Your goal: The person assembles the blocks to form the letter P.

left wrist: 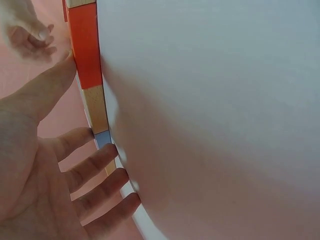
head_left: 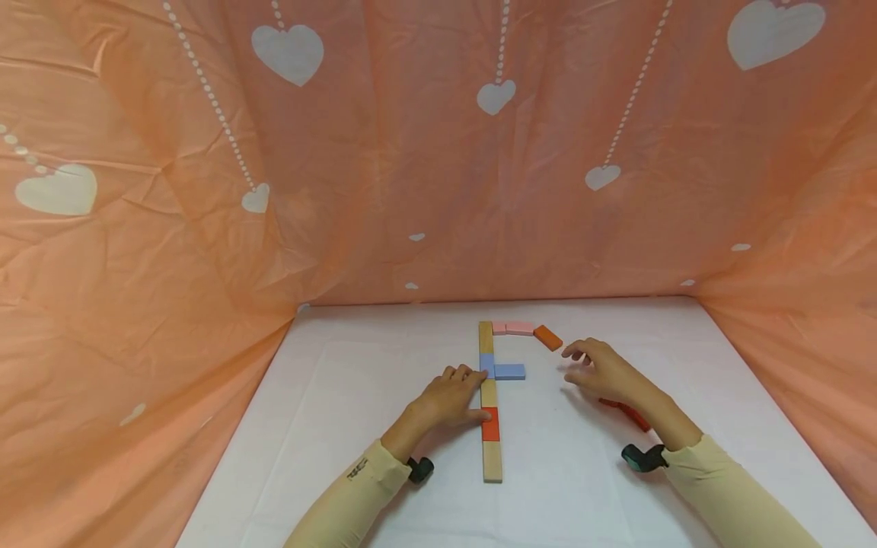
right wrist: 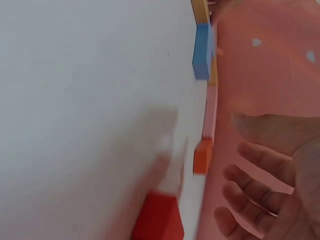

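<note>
A straight column of flat blocks runs away from the person. My left hand point(head_left: 448, 396) lies along its left side, thumb at the red block point(head_left: 490, 428) and index fingertip at the blue block point(head_left: 486, 361); its fingers are extended and hold nothing. Another blue block point(head_left: 510, 372) juts right from the column. Pink blocks point(head_left: 519, 329) lead right from the far end to a slanted orange block point(head_left: 548, 338). Just right of that block, my right hand point(head_left: 606, 373) hovers with loosely bent fingers and nothing in them. Red blocks point(head_left: 636, 418) lie partly hidden under the right forearm.
The blocks lie on a white-covered table point(head_left: 329, 380). An orange curtain point(head_left: 438, 175) with white hearts encloses the back and sides. Dark wrist cameras point(head_left: 642, 458) sit at both cuffs. Plain wooden blocks point(head_left: 492, 462) make up other parts of the column.
</note>
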The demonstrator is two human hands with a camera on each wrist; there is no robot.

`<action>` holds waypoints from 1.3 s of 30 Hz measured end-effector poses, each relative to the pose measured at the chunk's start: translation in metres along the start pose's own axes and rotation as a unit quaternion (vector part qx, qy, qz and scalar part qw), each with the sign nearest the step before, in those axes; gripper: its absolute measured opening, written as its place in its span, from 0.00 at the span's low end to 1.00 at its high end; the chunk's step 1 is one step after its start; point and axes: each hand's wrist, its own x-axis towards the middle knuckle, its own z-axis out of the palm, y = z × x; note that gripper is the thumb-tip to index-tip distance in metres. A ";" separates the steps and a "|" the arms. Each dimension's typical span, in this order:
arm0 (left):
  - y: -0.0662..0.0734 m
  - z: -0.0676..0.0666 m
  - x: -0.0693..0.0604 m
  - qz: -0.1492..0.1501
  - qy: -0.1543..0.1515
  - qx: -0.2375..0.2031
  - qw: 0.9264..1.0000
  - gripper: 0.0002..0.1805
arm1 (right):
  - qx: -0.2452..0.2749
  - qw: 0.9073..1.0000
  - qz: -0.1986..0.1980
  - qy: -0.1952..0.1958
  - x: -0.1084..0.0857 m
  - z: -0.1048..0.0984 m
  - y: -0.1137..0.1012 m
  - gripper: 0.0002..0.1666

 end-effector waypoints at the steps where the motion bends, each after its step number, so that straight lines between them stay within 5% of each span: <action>1: 0.000 0.000 0.000 0.000 0.000 -0.001 1.000 0.47 | -0.002 1.000 0.006 -0.003 -0.004 -0.003 0.002 0.20; 15: -0.002 0.001 0.000 0.000 0.002 0.000 1.000 0.46 | -0.038 0.998 0.053 -0.023 -0.041 -0.022 0.030 0.26; 39: 0.000 0.000 -0.001 0.000 0.001 -0.008 1.000 0.46 | -0.046 0.997 0.058 -0.026 -0.049 -0.016 0.037 0.29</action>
